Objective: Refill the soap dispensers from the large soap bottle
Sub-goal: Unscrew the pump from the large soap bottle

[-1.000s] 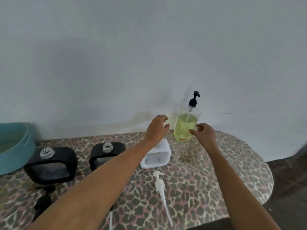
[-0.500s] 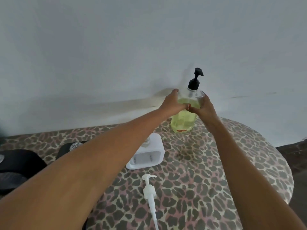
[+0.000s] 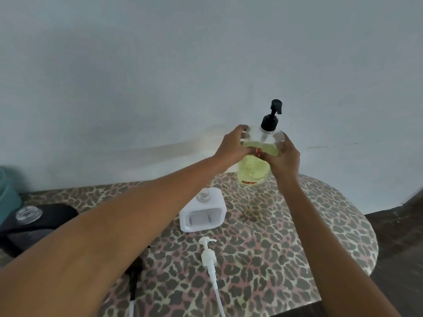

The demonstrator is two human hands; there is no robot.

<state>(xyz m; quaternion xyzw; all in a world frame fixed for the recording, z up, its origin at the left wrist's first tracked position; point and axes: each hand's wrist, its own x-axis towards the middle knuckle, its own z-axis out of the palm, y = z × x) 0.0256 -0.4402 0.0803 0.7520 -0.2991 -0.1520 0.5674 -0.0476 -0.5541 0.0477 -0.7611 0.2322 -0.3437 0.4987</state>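
Note:
The large clear soap bottle (image 3: 253, 169), about half full of yellow-green soap and topped by a black pump (image 3: 271, 117), is at the back of the table, its base at or just above the tabletop. My left hand (image 3: 231, 146) grips its left shoulder and my right hand (image 3: 285, 156) grips its right side. A white square dispenser (image 3: 203, 212) with an open neck stands in front of it. Its white pump with a long tube (image 3: 209, 259) lies loose on the table. A black dispenser (image 3: 34, 221) with an open clear neck sits at the left, partly hidden by my left forearm.
The round table (image 3: 274, 259) wears a leopard-print cover and stands against a pale wall. A teal basin (image 3: 6, 193) shows at the far left edge. A dark pump part (image 3: 135, 277) peeks out under my left forearm. Dark floor lies to the right.
Both hands reached from near the white dispenser to the large bottle and closed around its upper body. The view has shifted right and closer.

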